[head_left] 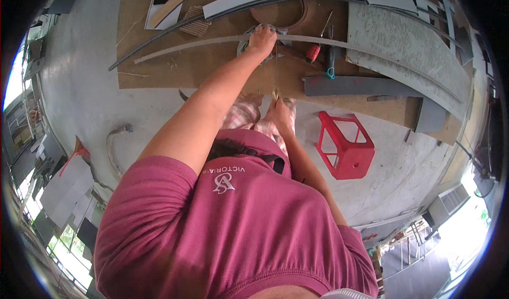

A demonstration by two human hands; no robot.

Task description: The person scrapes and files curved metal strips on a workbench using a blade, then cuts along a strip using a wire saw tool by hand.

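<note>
My left hand (262,40) presses down on a grey-green cloth (243,49) over a long thin pale strip (196,46) that lies across the brown board (159,79). Its fingers are closed over the cloth and strip. Lower down, by the board's near edge, my right hand (280,114) is closed round the light-coloured end of a slim tool (274,95). A thin straight line runs from that tool up toward the strip beside my left hand; whether it is a blade seen edge-on, I cannot tell.
A red-handled screwdriver (313,53) and a dark tool with a teal loop (330,72) lie right of my hands. Dark grey strips (355,86) and a mottled grey panel (403,47) rest farther right. On the floor a red plastic stool (354,158) lies tipped over.
</note>
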